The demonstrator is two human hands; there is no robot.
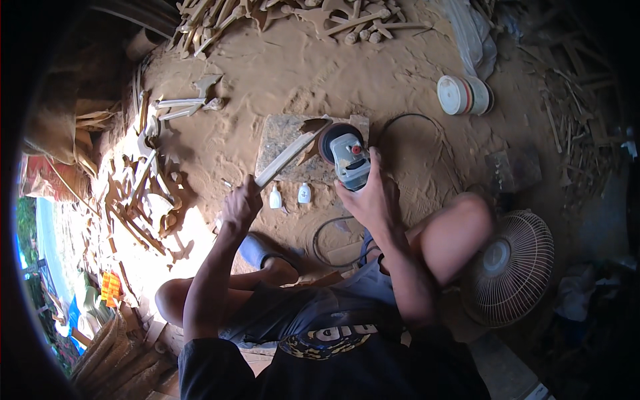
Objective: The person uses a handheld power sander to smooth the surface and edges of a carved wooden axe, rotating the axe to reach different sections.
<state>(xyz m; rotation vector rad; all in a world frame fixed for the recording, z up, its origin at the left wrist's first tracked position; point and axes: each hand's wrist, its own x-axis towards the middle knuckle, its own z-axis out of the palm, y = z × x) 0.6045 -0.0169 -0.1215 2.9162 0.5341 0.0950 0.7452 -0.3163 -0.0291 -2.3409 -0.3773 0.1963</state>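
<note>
My left hand (241,203) is closed around the lower end of a long, pale wooden piece (288,159), which slants up to the right. The upper end of that piece is darker and broader, close beside the disc of an angle grinder (351,162). Whether disc and wood touch I cannot tell. My right hand (373,199) grips the grinder's grey body from below, its dark round disc toward the upper left. Beneath both lies a worn flat board (270,145) on the sandy ground. Two small white bottles (275,197) (305,193) stand or lie just below the board's near edge.
A power cord (437,127) curves over the ground on the right. Close to my right knee is a round fan (510,267); farther off lies a white bucket (455,95). Wooden pieces are heaped at the left (137,183) and far edge (333,20).
</note>
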